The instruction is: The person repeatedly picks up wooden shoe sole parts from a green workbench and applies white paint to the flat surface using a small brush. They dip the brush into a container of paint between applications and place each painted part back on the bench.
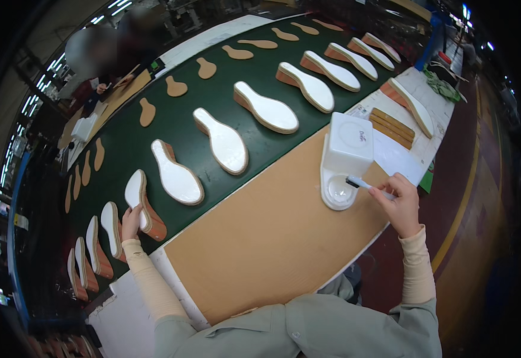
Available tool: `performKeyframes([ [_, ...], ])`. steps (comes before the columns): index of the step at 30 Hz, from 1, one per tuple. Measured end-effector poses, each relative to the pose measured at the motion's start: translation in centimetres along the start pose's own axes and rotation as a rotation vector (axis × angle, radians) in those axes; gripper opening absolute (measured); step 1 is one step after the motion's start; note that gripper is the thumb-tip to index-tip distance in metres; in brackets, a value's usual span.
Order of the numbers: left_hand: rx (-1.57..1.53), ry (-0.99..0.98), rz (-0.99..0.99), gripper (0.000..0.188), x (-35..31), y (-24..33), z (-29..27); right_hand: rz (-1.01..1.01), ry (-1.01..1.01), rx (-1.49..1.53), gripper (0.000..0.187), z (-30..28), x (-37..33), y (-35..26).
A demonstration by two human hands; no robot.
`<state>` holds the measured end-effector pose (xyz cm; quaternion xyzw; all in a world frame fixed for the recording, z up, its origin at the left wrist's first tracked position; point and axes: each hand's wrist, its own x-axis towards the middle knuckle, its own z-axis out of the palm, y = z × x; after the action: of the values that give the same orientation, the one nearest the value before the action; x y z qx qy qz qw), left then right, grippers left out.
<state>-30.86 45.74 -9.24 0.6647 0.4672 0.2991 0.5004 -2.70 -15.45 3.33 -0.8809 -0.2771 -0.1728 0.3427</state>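
Note:
My left hand [131,223] grips the side of a wedge shoe sole [135,190] with a white top and brown heel, on the green conveyor belt [230,197]. Between the fingers of my right hand [401,204] is a small brush [362,183] with a pale handle and dark bristles. Its bristles are over the round cup at the foot of a white dispenser [347,140]. Clear or whitish liquid seems to lie in that cup. The dispenser stands on a tan board [272,232] beside the belt.
More white-topped wedge soles [266,107] line the near side of the belt, with flat tan insole pieces [177,86] along the far side. Right of the dispenser lie brown strips [392,127], white paper [395,156] and another wedge sole [412,107]. A co-worker's hand [101,88] shows across the belt.

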Motion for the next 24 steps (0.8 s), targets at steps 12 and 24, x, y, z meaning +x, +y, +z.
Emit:
performKeyframes([
  [12,-0.980,-0.531,-0.006,0.056,-13.0,12.6,5.8,-0.127,-0.057,-0.140,0.022,2.0,0.0,1.3],
  [24,-0.869,-0.832,-0.129,0.083,-24.4,12.4,17.5,0.334,-0.876,0.820,0.023,-0.2,2.8,-3.1],
])
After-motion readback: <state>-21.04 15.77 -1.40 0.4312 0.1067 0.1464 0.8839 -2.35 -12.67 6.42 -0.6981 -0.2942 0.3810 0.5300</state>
